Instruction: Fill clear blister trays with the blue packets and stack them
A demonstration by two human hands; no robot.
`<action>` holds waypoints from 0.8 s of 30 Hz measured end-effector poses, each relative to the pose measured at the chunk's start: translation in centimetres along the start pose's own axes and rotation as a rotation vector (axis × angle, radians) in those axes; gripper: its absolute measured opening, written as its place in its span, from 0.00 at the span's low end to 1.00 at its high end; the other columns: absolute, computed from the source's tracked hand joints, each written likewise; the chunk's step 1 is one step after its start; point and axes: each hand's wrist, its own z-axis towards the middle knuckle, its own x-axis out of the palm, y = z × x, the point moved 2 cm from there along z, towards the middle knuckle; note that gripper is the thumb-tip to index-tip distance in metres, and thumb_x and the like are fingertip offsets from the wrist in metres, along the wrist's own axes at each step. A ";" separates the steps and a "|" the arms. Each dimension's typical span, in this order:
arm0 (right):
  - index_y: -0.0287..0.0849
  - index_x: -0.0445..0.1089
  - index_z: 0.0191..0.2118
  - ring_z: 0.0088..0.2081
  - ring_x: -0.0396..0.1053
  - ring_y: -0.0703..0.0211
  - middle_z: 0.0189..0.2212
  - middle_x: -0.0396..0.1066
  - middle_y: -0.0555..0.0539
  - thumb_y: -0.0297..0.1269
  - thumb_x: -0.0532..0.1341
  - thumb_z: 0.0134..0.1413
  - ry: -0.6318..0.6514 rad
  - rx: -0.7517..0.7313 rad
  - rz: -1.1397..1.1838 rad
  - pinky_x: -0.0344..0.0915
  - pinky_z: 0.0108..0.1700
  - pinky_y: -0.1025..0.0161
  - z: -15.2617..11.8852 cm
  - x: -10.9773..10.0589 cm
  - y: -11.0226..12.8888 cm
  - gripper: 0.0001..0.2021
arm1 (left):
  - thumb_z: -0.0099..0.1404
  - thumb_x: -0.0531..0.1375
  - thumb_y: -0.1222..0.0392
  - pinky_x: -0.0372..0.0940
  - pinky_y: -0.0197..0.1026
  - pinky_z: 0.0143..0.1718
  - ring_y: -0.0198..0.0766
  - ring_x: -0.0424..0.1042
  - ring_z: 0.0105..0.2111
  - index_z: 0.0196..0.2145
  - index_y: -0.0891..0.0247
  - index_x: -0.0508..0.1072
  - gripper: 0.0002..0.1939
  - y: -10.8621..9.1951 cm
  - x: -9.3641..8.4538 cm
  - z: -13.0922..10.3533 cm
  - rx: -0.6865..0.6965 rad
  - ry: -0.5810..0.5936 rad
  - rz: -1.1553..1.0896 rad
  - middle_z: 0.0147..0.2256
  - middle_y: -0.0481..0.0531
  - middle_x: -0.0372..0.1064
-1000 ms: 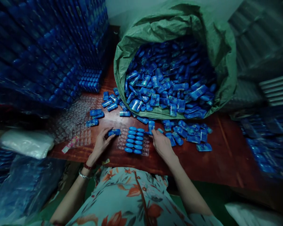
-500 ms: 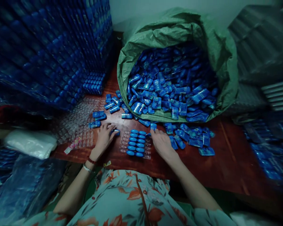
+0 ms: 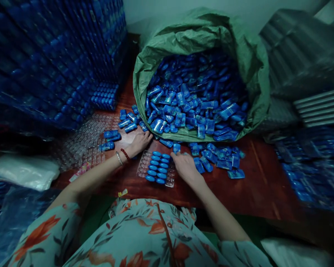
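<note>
A clear plastic blister tray (image 3: 169, 181) lies on the table in front of me, its middle filled with two columns of shiny blue oval-ended pieces (image 3: 153, 167). My left hand (image 3: 140, 144) reaches past the tray's upper left to the bag's front rim. Its fingers are bent together and pointing down, hiding whatever is between them. By the tray's upper right corner, my right hand (image 3: 186, 165) has thumb and fingers drawn together; what they hold, if anything, is hidden. Just beyond its fingertips lies a small blue labelled pack (image 3: 176, 147).
A green woven sack (image 3: 140, 78) lies open toward me, full of blue packs (image 3: 180, 98). Loose packs (image 3: 224, 163) lie to the right. Clear trays (image 3: 83, 142) spread at left beside tall stacks of filled blue trays (image 3: 44, 63). Grey tray stacks (image 3: 295, 55) stand at right.
My left hand has moved right and away from me, from the loose pack left of the tray to the sack's rim. My right hand stays by the tray; the view has shifted slightly.
</note>
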 end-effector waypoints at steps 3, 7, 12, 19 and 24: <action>0.39 0.66 0.45 0.41 0.71 0.50 0.40 0.72 0.38 0.25 0.46 0.61 0.009 -0.018 -0.012 0.58 0.42 0.58 0.3 -0.3 0.4 0.14 | 0.63 0.46 0.74 0.63 0.44 0.38 0.44 0.70 0.35 0.45 0.68 0.68 0.17 0.6 -1.1 -1.0 -0.011 -0.026 0.008 0.41 0.63 0.67; 0.39 0.66 0.46 0.41 0.71 0.51 0.41 0.72 0.38 0.25 0.46 0.61 -0.007 -0.025 0.002 0.59 0.42 0.59 0.1 -0.1 0.2 0.15 | 0.65 0.48 0.68 0.64 0.46 0.42 0.46 0.70 0.42 0.52 0.65 0.62 0.17 1.2 -3.7 -4.2 -0.035 -0.153 -0.216 0.46 0.61 0.66; 0.40 0.66 0.45 0.40 0.71 0.50 0.40 0.71 0.39 0.23 0.47 0.60 -0.059 -0.009 0.004 0.60 0.40 0.59 0.0 0.4 0.1 0.15 | 0.66 0.52 0.63 0.65 0.42 0.43 0.40 0.70 0.40 0.45 0.62 0.68 0.11 -0.8 -3.9 -8.5 0.033 -0.233 -0.551 0.39 0.54 0.69; 0.40 0.66 0.48 0.41 0.72 0.52 0.41 0.72 0.39 0.24 0.46 0.61 -0.051 -0.015 0.051 0.61 0.40 0.60 0.6 -0.1 0.5 0.16 | 0.66 0.48 0.68 0.64 0.39 0.36 0.38 0.67 0.34 0.45 0.60 0.69 0.14 -1.9 -2.1 -9.1 0.012 -0.072 -0.282 0.37 0.53 0.65; 0.39 0.66 0.48 0.44 0.71 0.50 0.42 0.71 0.36 0.24 0.45 0.62 -0.057 0.038 0.039 0.61 0.42 0.57 0.6 -0.1 1.6 0.16 | 0.65 0.49 0.70 0.64 0.41 0.37 0.40 0.66 0.34 0.42 0.63 0.68 0.12 -2.7 -2.9 -8.1 0.104 0.063 -0.049 0.35 0.55 0.65</action>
